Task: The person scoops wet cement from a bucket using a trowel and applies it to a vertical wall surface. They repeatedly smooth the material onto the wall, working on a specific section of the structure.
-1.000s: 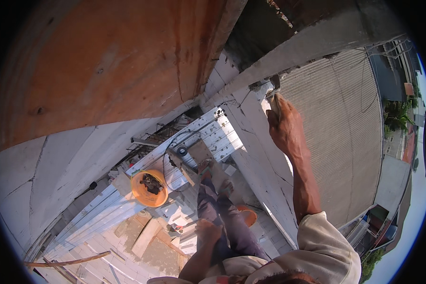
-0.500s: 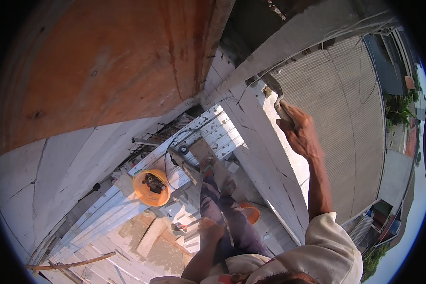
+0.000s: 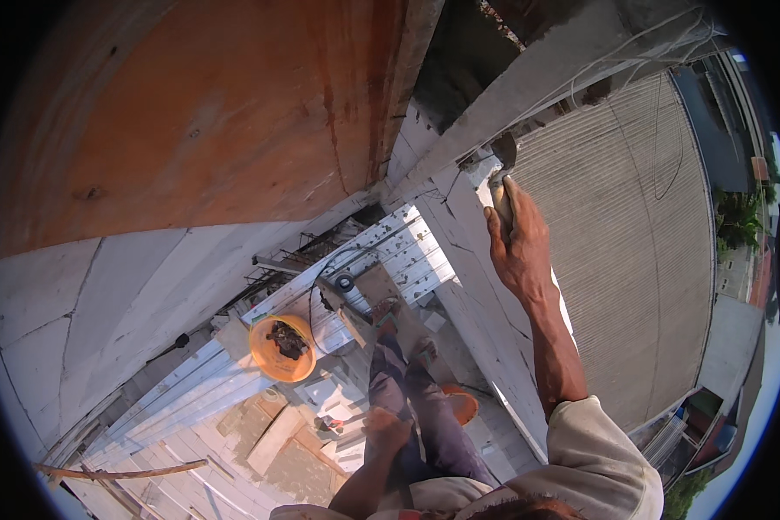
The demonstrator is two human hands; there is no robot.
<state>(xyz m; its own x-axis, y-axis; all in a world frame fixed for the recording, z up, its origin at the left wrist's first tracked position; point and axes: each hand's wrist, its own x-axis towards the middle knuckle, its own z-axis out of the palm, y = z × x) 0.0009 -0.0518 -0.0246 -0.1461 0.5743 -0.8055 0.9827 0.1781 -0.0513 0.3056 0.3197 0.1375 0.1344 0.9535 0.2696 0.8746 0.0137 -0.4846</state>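
My right hand (image 3: 522,247) is stretched out over the top of the pale block wall (image 3: 481,260). It is closed round the handle of a trowel (image 3: 499,192). The trowel's dark blade (image 3: 505,154) lies by the wall's far end, close under the grey concrete beam (image 3: 537,82). Low in front of my body, my left hand (image 3: 387,429) is by my thigh. Its fingers are too blurred to make out, and I see no tool in it.
A yellow bucket (image 3: 283,348) with dark mortar stands on the white planks below, left of my legs. An orange bucket (image 3: 461,404) is partly behind my leg. A large orange-brown panel (image 3: 199,113) rises at the left. A corrugated roof (image 3: 624,251) lies beyond the wall.
My right hand has shifted left with the trowel, and its wrist has turned. The lump of mortar seen on the wall top beside the blade no longer shows. My left hand stays by the thigh.
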